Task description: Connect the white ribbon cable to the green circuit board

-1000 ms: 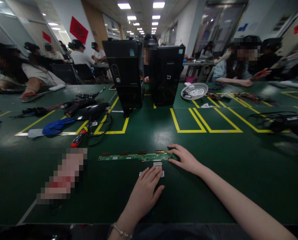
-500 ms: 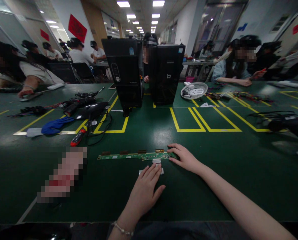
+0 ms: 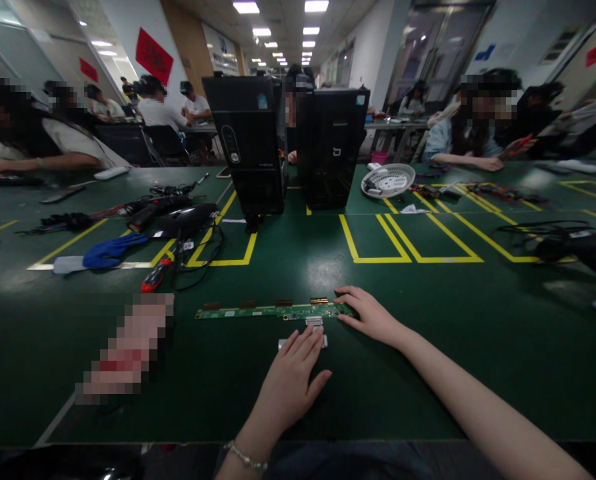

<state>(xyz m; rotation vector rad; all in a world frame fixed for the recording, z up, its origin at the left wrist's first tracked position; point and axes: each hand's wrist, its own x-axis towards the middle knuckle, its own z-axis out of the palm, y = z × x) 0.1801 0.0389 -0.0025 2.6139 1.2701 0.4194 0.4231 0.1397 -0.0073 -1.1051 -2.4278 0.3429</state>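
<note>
Lying flat with fingers loosely spread, the left hand (image 3: 291, 380) is pressed by its fingertips onto a small white strip (image 3: 324, 341) just on the near side of the narrow green circuit board (image 3: 258, 311). The right hand (image 3: 371, 317) is laid on the board's right end, fingers extended, nothing pinched. Both hands are found almost where they were a second ago, so the board is still held steady on the green table (image 3: 428, 360). A red screwdriver (image 3: 153, 277) lies well apart, untouched.
</note>
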